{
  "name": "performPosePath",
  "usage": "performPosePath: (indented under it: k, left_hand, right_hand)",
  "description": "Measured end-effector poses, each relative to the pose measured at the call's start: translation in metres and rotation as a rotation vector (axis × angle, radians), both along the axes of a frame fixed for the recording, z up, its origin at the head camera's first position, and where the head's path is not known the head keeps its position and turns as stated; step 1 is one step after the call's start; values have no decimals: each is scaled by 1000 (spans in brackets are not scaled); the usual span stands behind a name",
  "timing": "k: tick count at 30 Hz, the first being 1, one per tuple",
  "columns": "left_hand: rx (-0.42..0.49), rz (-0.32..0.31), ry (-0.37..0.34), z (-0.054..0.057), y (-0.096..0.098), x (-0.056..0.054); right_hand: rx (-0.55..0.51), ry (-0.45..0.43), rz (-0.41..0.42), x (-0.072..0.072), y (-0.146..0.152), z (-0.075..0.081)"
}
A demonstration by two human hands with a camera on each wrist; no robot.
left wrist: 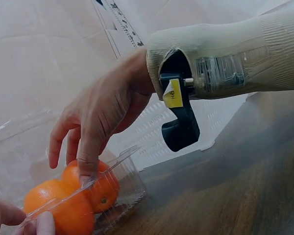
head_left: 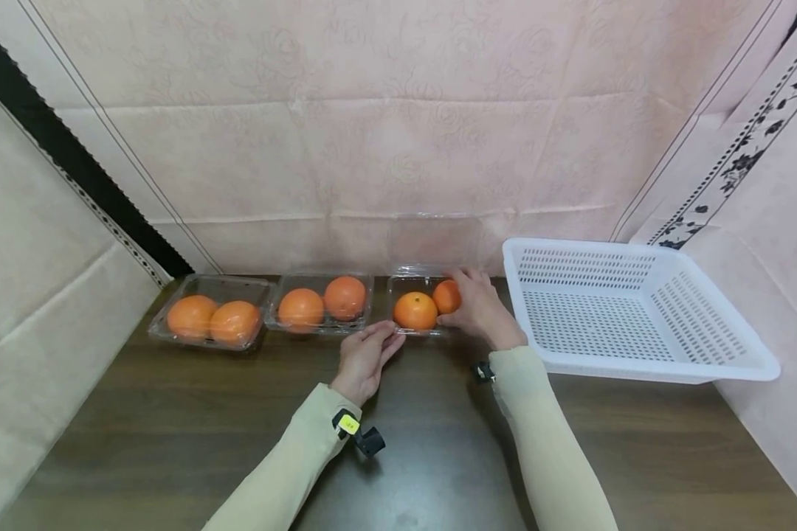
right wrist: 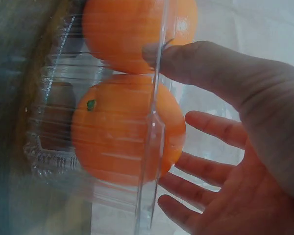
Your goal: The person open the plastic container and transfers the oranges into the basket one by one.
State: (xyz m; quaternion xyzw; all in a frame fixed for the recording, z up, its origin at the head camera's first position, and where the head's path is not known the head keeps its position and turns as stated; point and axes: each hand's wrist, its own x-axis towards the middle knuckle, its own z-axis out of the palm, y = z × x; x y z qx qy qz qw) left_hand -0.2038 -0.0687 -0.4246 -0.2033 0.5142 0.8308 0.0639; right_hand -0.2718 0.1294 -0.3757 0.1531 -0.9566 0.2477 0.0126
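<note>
A clear plastic clamshell box [head_left: 395, 289] stands against the back cloth with its lid [head_left: 435, 240] raised. Two oranges sit inside it: a left orange [head_left: 415, 311] and a right orange [head_left: 447, 296]. My left hand [head_left: 365, 361] pinches the box's near rim at the left corner, between thumb and fingers. Over the right side of the box is my right hand [head_left: 480, 310], its thumb down at the near rim beside the right orange. In the right wrist view the fingers [right wrist: 206, 169] are spread and loosely bent just past that orange, not closed round it.
To the left stand two more clear boxes, a middle box [head_left: 319, 280] and a far left box [head_left: 206, 284], each with two oranges. A white perforated basket [head_left: 644, 369] is close by my right arm. Patterned cloth [head_left: 398, 133] walls the back and sides of the brown table [head_left: 432, 457].
</note>
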Motion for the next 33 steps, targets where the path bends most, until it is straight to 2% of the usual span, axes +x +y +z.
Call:
performPosePath:
  k: [4, 14, 33]
  left_hand:
    - [-2, -8, -8, 1, -2, -1]
    - [-1, -22, -16, -1, -4, -3]
    - [8, -16, -12, 0, -4, -3]
  right_hand:
    - [-4, -19, 12, -5, -1, 0]
    - [36, -63, 19, -9, -1, -3]
    - [132, -11, 44, -14, -1, -12]
